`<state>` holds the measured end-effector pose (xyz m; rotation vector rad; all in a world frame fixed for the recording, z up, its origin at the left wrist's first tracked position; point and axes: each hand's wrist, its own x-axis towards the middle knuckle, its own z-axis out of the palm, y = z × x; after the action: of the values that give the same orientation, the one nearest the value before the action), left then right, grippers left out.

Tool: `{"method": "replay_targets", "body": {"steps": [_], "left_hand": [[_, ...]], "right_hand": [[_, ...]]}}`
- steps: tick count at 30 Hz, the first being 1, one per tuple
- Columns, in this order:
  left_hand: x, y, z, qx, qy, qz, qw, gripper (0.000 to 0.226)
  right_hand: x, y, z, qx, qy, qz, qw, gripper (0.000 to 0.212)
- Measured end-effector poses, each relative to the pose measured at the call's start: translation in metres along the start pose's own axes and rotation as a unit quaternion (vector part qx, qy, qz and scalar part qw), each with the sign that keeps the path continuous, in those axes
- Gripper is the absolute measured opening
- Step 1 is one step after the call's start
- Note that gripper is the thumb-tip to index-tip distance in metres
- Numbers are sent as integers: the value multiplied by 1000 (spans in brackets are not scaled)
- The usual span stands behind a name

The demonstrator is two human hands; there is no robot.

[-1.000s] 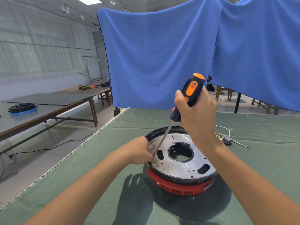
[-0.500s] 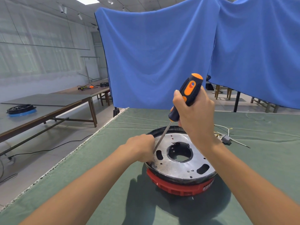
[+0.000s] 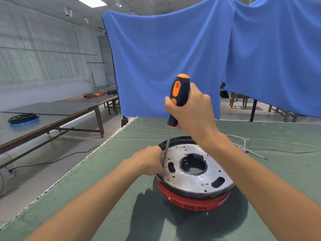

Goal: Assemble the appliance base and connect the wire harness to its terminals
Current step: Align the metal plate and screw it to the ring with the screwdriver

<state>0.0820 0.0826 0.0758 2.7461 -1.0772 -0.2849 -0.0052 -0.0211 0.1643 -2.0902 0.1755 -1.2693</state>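
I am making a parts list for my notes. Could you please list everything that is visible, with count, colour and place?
appliance base: 1, red with black rim, on the green cloth
metal plate: 1, silver, on top of the base
screwdriver: 1, black and orange, tip at the plate's left edge
wire harness: 1, pale, on the cloth right of the base
green cloth: 1, covers the work table
blue curtains: 2, behind the table
side tables: 2, brown, left
left hand: 1, at the plate's left edge
right hand: 1, holds the screwdriver

Backdrop: blue curtains [image 3: 166, 63] hang ahead of you.
Left: long wooden tables [image 3: 52, 117], grey floor [image 3: 57, 157].
Ceiling: panel light [image 3: 92, 1] lit.
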Motion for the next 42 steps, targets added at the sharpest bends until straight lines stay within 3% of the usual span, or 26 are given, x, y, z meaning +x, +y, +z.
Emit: {"method": "replay_targets", "body": {"steps": [6,9,13,15,21,24,27,30,31,36,40,42], "left_hand": [[-1,2,3,6,35,12,999,22],[-2,2,2,1,39,11,999,25],[-3,3,2,-4,34,3,999,21],[-3,2,1,-26,20,-1,999,16],[-5,-1,6,-54,18,-6,998,15],[-7,0,6,-42,38,-11,998,17],[-7,0,5,-70,31,-18,997,23],[-6,-1,3,-80,14,-18,997,4],[-6,-1,4,-83,9,-17,996,8],[-7,-2,3,-58,32,0,998,14],[-9,0,0,-29,74,5,997,28],[-10,-1,1,-54,61,12,997,26]], "right_hand": [[7,-15,2,-56,-85,12,995,35],[12,-20,0,-45,-129,61,989,40],[22,-24,-4,36,-123,66,990,19],[23,-25,-4,52,-124,44,990,19],[28,-32,0,-135,-74,-10,988,38],[28,-39,5,-129,-116,-10,985,48],[28,-44,4,-53,-182,5,982,34],[32,-47,0,-94,-200,-35,975,20],[34,-47,-1,-116,-195,-40,973,19],[42,-54,-2,-310,-144,-60,938,42],[44,-63,-2,-232,-259,-1,938,21],[45,-67,-5,-241,-262,-18,934,17]]}}
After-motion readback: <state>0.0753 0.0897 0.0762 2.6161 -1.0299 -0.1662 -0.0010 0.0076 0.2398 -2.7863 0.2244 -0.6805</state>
